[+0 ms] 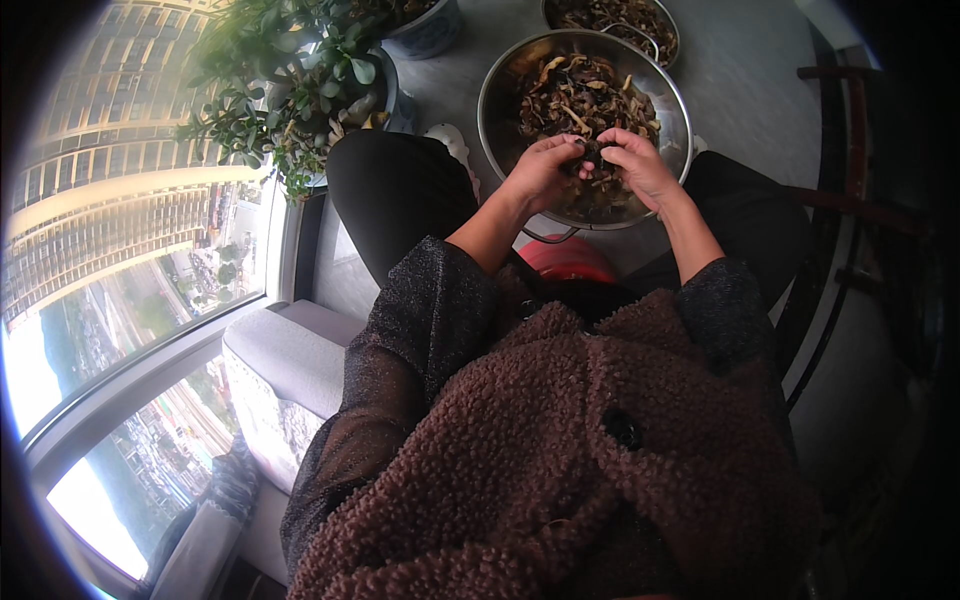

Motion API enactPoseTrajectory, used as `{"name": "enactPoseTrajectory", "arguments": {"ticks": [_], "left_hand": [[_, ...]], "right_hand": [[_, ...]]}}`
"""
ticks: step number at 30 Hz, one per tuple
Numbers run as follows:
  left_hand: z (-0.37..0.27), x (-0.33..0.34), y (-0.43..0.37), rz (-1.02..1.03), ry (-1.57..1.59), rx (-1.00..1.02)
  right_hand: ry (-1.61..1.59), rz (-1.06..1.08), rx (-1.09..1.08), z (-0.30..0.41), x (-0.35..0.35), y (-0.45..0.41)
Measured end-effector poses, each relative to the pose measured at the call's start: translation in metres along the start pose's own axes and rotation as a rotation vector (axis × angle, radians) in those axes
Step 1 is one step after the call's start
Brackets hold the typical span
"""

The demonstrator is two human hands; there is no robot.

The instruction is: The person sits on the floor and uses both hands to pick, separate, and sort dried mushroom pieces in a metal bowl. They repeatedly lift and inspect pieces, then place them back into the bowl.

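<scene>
Above a wide stainless steel basin point(677, 127), my left hand point(546, 169) and my right hand point(642, 166) meet at the fingertips. Both pinch one small dark brown piece point(592, 153), which looks like dried mushroom; the fingers partly cover it. Brown, shrivelled pieces, apparently dried mushrooms point(581, 101), lie heaped in the basin below. Some are long, pale stems and others are darker. The basin is between my knees, and its near wire handle point(551, 237) points towards me.
A second metal bowl point(677, 34) of similar pieces stands behind the basin. Something red point(568, 259) sits under the basin's near side. Potted leafy plants point(300, 97) stand at the left by the window point(142, 352). A grey padded seat point(289, 360) is beside me; dark wooden furniture point(855, 142) is at right.
</scene>
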State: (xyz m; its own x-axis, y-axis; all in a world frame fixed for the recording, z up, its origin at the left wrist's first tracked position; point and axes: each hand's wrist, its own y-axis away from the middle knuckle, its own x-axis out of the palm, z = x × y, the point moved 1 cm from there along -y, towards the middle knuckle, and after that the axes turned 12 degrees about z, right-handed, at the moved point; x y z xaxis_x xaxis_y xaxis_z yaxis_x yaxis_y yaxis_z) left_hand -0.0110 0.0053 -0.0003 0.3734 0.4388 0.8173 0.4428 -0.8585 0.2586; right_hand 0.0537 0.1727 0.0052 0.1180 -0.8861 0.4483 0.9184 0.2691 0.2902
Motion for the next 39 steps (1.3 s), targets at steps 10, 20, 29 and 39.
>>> {"name": "enactPoseTrajectory", "arguments": {"ticks": [10, 20, 29, 39], "left_hand": [[-0.008, -0.009, 0.000, -0.120, 0.193, 0.061], [-0.013, -0.021, 0.002, -0.353, -0.014, 0.121], [-0.012, -0.021, 0.003, -0.427, -0.179, 0.127], [0.001, -0.005, 0.000, -0.043, -0.568, 0.028]], "right_hand": [[-0.059, -0.040, -0.049, 0.009, -0.009, 0.004], [-0.004, -0.072, -0.047, 0.014, -0.010, 0.006], [0.027, -0.104, -0.045, 0.013, -0.009, 0.006], [0.377, -0.062, -0.053, -0.001, 0.001, 0.000]]}}
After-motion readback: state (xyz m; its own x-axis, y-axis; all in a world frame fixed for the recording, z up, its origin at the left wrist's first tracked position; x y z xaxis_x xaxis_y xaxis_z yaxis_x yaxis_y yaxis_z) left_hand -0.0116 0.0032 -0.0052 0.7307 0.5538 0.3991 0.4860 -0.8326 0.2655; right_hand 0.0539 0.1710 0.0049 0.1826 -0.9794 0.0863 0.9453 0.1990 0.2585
